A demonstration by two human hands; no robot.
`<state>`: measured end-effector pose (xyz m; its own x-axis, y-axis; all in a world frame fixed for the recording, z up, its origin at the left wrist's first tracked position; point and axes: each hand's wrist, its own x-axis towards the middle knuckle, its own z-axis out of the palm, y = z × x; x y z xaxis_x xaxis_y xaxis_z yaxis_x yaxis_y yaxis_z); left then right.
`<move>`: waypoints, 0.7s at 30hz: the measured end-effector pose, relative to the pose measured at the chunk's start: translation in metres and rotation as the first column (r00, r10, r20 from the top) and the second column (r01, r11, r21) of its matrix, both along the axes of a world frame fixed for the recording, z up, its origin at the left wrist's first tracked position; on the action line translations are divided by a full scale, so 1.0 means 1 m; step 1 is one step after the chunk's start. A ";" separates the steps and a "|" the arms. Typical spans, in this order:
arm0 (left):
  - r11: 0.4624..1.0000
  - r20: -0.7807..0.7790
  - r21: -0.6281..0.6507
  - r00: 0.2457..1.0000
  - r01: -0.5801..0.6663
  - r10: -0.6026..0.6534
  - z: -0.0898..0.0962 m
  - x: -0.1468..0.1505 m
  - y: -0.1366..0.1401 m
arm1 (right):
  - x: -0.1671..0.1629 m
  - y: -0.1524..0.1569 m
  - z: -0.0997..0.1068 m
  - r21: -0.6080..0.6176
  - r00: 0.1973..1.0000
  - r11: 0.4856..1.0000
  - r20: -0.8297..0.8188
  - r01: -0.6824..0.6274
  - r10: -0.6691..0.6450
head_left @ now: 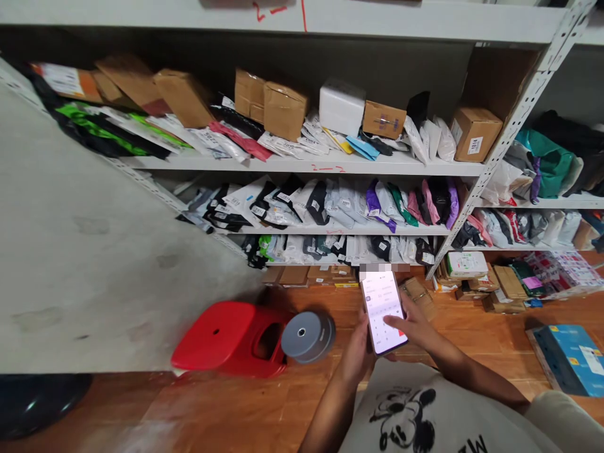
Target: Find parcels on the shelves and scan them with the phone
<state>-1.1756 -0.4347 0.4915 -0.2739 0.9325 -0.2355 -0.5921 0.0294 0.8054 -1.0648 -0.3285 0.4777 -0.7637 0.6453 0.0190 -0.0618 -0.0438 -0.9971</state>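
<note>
A smartphone (pixel 379 301) with a lit screen is held upright in front of my body, a number keypad on its lower half. My left hand (pixel 360 345) is closed round the phone's left edge, with its fingers partly hidden behind it. On the right edge my right hand (pixel 417 322) also grips the phone, its thumb lying over the keypad. The fingers of that hand are mostly out of sight behind the phone. Beyond the phone, a small brown carton (pixel 418 296) lies on the floor.
White metal shelves (pixel 292 162) hold cardboard boxes (pixel 285 111) and many bagged parcels (pixel 346 202). At left stand a red plastic stool (pixel 214 336) and a round grey object (pixel 302 338). A blue box (pixel 570 358) and stacked packages (pixel 508 283) sit on the wooden floor at right.
</note>
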 end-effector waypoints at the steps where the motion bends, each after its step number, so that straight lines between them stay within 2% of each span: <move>1: 1.000 -0.016 -0.002 1.000 -0.002 0.002 0.001 0.000 0.000 | 0.000 0.000 0.001 0.009 1.000 1.000 0.001 0.000 0.000; 4: 1.000 -0.029 -0.031 1.000 -0.007 0.006 0.003 0.000 0.001 | 0.006 0.002 0.006 0.023 0.998 0.998 -0.005 -0.055 0.055; 8: 0.999 0.042 -0.030 0.998 0.038 -0.037 0.002 -0.002 0.002 | 0.015 0.005 0.013 0.022 0.989 0.989 -0.013 -0.146 0.147; 15: 0.996 0.041 -0.021 0.996 0.083 -0.083 0.012 0.000 0.005 | 0.003 -0.005 0.008 -0.013 1.000 0.999 -0.008 0.030 -0.030; 17: 0.995 0.041 -0.021 0.995 0.094 -0.093 0.013 0.000 0.005 | 0.002 -0.005 0.008 -0.030 0.999 0.999 -0.010 0.032 -0.032; 21: 0.992 0.073 0.013 0.989 0.127 -0.128 0.009 -0.003 0.003 | 0.009 0.001 0.010 -0.072 0.998 0.996 -0.031 -0.052 0.050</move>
